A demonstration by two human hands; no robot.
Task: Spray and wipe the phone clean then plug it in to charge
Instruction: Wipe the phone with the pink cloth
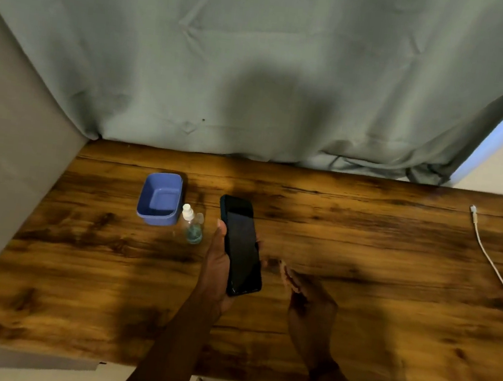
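Observation:
My left hand (216,263) grips a black phone (241,246) from below, screen up, above the middle of the wooden table (386,317). The thumb lies along the phone's left edge and fingertips show at its right edge. Just right of the phone, my right hand (304,295) hovers with straight fingers and holds nothing. A small clear spray bottle (191,224) with a white nozzle and bluish liquid stands left of the phone. A white charging cable (489,254) lies on the table's right side, its plug end toward the back.
A blue plastic tub (160,198) sits beside the spray bottle at the back left. A grey-green curtain (259,64) hangs behind the table. A beige panel (3,160) borders the left side. My bare feet show below the table's front edge.

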